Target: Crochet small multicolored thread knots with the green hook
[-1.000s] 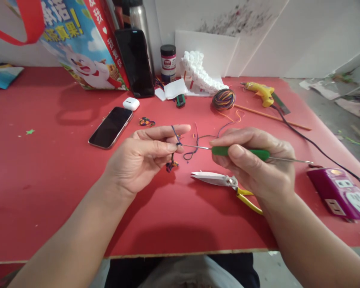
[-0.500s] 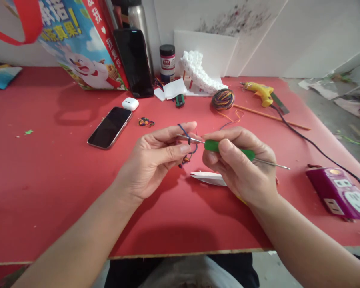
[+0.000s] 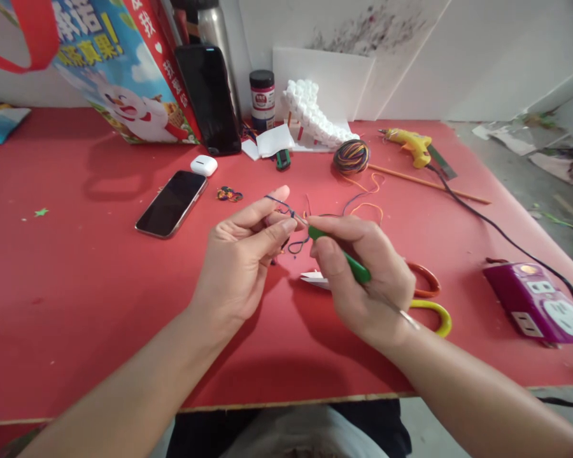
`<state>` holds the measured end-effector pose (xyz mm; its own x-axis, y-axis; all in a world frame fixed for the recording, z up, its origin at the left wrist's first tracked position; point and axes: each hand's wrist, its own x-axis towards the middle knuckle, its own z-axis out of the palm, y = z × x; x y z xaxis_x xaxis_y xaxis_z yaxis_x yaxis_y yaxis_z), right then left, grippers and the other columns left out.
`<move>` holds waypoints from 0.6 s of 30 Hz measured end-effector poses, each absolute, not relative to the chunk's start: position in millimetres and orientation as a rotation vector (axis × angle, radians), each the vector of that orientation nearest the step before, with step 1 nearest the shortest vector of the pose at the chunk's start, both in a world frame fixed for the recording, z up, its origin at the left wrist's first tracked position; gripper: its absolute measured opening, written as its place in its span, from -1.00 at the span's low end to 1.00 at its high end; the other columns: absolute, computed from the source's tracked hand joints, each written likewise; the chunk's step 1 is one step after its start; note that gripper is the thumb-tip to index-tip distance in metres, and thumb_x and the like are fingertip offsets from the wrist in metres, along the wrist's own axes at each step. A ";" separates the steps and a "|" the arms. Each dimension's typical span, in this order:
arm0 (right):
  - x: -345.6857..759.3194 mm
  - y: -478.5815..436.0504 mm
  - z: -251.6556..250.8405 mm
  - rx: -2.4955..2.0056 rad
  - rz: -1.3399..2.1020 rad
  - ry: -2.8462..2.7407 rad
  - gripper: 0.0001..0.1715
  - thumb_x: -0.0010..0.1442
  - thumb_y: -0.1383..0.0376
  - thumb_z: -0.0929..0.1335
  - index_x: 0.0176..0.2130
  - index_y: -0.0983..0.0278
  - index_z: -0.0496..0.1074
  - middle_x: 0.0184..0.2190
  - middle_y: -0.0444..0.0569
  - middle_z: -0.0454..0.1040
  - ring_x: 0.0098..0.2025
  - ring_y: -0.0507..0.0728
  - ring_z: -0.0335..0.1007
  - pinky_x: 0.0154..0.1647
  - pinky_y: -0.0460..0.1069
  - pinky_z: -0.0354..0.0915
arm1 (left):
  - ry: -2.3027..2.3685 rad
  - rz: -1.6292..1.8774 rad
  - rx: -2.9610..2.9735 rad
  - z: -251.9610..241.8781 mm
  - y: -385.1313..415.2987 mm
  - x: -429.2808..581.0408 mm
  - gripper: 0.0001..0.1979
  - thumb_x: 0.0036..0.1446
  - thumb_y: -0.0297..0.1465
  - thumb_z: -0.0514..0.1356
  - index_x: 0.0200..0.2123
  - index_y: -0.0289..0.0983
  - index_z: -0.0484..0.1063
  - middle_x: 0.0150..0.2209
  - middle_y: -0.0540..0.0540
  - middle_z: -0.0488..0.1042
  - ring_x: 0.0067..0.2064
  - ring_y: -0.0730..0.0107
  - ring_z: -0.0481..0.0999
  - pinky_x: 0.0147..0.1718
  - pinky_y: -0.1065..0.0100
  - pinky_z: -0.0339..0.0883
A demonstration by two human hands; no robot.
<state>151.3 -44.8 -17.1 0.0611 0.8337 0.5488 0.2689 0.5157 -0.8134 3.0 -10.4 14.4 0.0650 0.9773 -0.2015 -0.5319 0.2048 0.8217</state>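
My left hand [image 3: 241, 261] pinches a thin multicoloured cord [image 3: 286, 210] between thumb and forefinger, with a loop running over the fingertip. My right hand [image 3: 358, 273] grips a green-handled crochet hook [image 3: 348, 262], its metal tip pushed into the cord at my left fingertips. The cord trails back to a multicoloured ball of cord [image 3: 351, 156] at the rear of the red table [image 3: 76, 286]. Scissors [image 3: 424, 299] with orange and yellow handles lie under my right hand, the blades mostly hidden.
A black phone [image 3: 172, 202] and a white earbud case [image 3: 204, 165] lie to the left. A printed bag [image 3: 124, 70], upright phone [image 3: 209, 98], jar [image 3: 262, 98] and white foam piece [image 3: 315, 117] stand behind. A yellow glue gun [image 3: 413, 145], wooden stick [image 3: 430, 184] and purple power strip [image 3: 539, 305] are at right.
My right hand turned the hook from level to steeply angled, its rear end now toward me, and moved left to my left fingertips. The scissor handles came into view.
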 end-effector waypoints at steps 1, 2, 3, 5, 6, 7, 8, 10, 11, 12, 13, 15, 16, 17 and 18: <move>149.9 -45.9 -18.4 -0.992 0.517 -1.526 -0.76 0.46 0.32 0.40 0.08 0.13 0.59 -0.15 -0.03 0.67 -0.24 0.11 0.58 -0.12 0.06 0.53 | 0.876 1.241 0.613 14.8 -11.0 3.8 -0.72 0.02 -0.66 0.45 -0.21 -0.25 0.75 -0.49 0.10 0.53 -0.46 0.65 0.45 -0.39 0.60 0.40; 149.3 -46.5 -19.5 -0.982 0.508 -1.544 -0.74 0.46 0.32 0.40 0.09 0.12 0.59 -0.12 -0.02 0.67 -0.21 0.14 0.60 -0.09 0.08 0.53 | 0.876 1.208 0.584 15.6 -11.1 3.7 -0.73 0.02 -0.66 0.45 -0.21 -0.26 0.75 -0.48 0.09 0.53 -0.44 0.64 0.48 -0.37 0.60 0.42; 149.7 -46.4 -20.2 -0.969 0.526 -1.554 -0.72 0.46 0.32 0.40 0.10 0.10 0.58 -0.10 -0.01 0.67 -0.18 0.16 0.60 -0.08 0.09 0.53 | 0.877 1.173 0.559 16.6 -10.8 2.8 -0.74 0.02 -0.66 0.45 -0.22 -0.28 0.75 -0.48 0.08 0.54 -0.43 0.63 0.51 -0.35 0.61 0.43; 152.7 -44.7 -20.1 -0.915 0.595 -1.563 -0.71 0.46 0.32 0.40 0.12 0.07 0.58 -0.08 0.00 0.67 -0.18 0.17 0.60 -0.08 0.11 0.52 | 0.879 1.119 0.523 19.1 -9.0 -1.3 -0.74 0.01 -0.68 0.43 -0.23 -0.30 0.75 -0.47 0.06 0.57 -0.41 0.61 0.56 -0.36 0.62 0.44; 155.0 -43.3 -19.1 -0.883 0.626 -1.567 -0.71 0.46 0.32 0.40 0.11 0.07 0.58 -0.09 0.00 0.67 -0.19 0.17 0.59 -0.09 0.12 0.52 | 0.877 1.103 0.516 20.3 -7.6 -4.3 -0.73 0.00 -0.69 0.42 -0.24 -0.31 0.75 -0.48 0.05 0.58 -0.41 0.60 0.58 -0.38 0.63 0.43; 157.5 -41.8 -17.6 -0.854 0.645 -1.571 -0.72 0.45 0.32 0.40 0.10 0.08 0.59 -0.11 -0.01 0.68 -0.22 0.16 0.58 -0.11 0.11 0.52 | 0.879 1.097 0.515 21.4 -6.0 -7.7 -0.72 -0.02 -0.70 0.42 -0.24 -0.31 0.75 -0.48 0.04 0.58 -0.41 0.59 0.59 -0.40 0.63 0.42; 160.1 -40.3 -15.5 -0.837 0.660 -1.575 -0.73 0.45 0.32 0.40 0.08 0.09 0.61 -0.15 -0.01 0.67 -0.25 0.15 0.56 -0.14 0.11 0.51 | 0.876 1.094 0.532 22.2 -4.3 -11.2 -0.73 -0.01 -0.70 0.41 -0.24 -0.32 0.75 -0.52 0.03 0.56 -0.40 0.55 0.61 -0.45 0.63 0.39; 164.7 -37.6 -10.4 -0.846 0.684 -1.581 -0.76 0.44 0.32 0.41 0.04 0.11 0.64 -0.25 -0.03 0.65 -0.31 0.13 0.53 -0.19 0.09 0.49 | 0.877 1.102 0.579 23.3 -0.9 -17.5 -0.72 0.00 -0.69 0.38 -0.23 -0.32 0.75 -0.53 0.01 0.57 -0.40 0.51 0.61 -0.51 0.61 0.34; 166.6 -36.7 -7.8 -0.854 0.696 -1.579 -0.77 0.43 0.32 0.42 0.02 0.12 0.65 -0.28 -0.04 0.64 -0.33 0.13 0.51 -0.21 0.09 0.48 | 0.883 1.095 0.601 23.6 0.5 -20.0 -0.71 0.00 -0.69 0.37 -0.22 -0.31 0.76 -0.53 0.00 0.58 -0.40 0.51 0.61 -0.52 0.60 0.33; 168.4 -36.0 -5.6 -0.859 0.707 -1.575 -0.78 0.43 0.32 0.42 0.00 0.13 0.66 -0.30 -0.04 0.64 -0.35 0.13 0.51 -0.23 0.09 0.48 | 0.887 1.088 0.620 23.8 1.7 -21.9 -0.70 0.01 -0.69 0.36 -0.21 -0.30 0.76 -0.51 0.00 0.59 -0.40 0.50 0.61 -0.53 0.59 0.32; 170.1 -35.5 -3.7 -0.861 0.720 -1.569 -0.79 0.42 0.32 0.43 -0.01 0.13 0.67 -0.31 -0.03 0.64 -0.35 0.13 0.50 -0.24 0.09 0.47 | 0.890 1.075 0.633 24.0 2.8 -23.4 -0.69 0.01 -0.69 0.35 -0.22 -0.29 0.76 -0.50 -0.01 0.60 -0.39 0.50 0.61 -0.52 0.59 0.33; 173.7 -34.9 -1.6 -0.859 0.749 -1.555 -0.80 0.41 0.30 0.45 -0.02 0.12 0.69 -0.32 -0.04 0.64 -0.37 0.12 0.50 -0.24 0.09 0.48 | 0.884 1.050 0.645 24.4 4.4 -25.6 -0.70 0.00 -0.68 0.33 -0.24 -0.29 0.76 -0.50 -0.02 0.60 -0.38 0.49 0.61 -0.52 0.59 0.33; 175.8 -34.7 -1.1 -0.860 0.765 -1.545 -0.80 0.41 0.28 0.46 -0.02 0.11 0.70 -0.33 -0.04 0.63 -0.38 0.11 0.49 -0.25 0.08 0.48 | 0.879 1.036 0.645 24.7 5.0 -26.6 -0.71 -0.01 -0.68 0.33 -0.26 -0.30 0.76 -0.50 -0.03 0.60 -0.38 0.49 0.61 -0.52 0.59 0.33; 178.0 -34.4 -0.9 -0.863 0.784 -1.534 -0.81 0.40 0.26 0.46 -0.03 0.10 0.71 -0.34 -0.04 0.63 -0.39 0.11 0.48 -0.27 0.08 0.48 | 0.874 1.024 0.643 25.0 5.7 -27.7 -0.72 -0.02 -0.68 0.33 -0.27 -0.32 0.76 -0.50 -0.04 0.60 -0.39 0.49 0.60 -0.53 0.59 0.33; 180.4 -34.1 -0.8 -0.869 0.807 -1.523 -0.82 0.40 0.24 0.47 -0.04 0.10 0.71 -0.34 -0.04 0.63 -0.39 0.11 0.48 -0.30 0.07 0.47 | 0.871 1.014 0.640 25.3 6.3 -29.0 -0.74 -0.03 -0.67 0.33 -0.29 -0.34 0.76 -0.51 -0.06 0.60 -0.41 0.49 0.59 -0.53 0.60 0.34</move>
<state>180.4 -34.1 -0.8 -0.0777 0.8716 0.4841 0.0885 0.4897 -0.8674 -29.0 6.3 25.3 0.2587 0.9129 -0.3156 -0.4504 0.4030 0.7967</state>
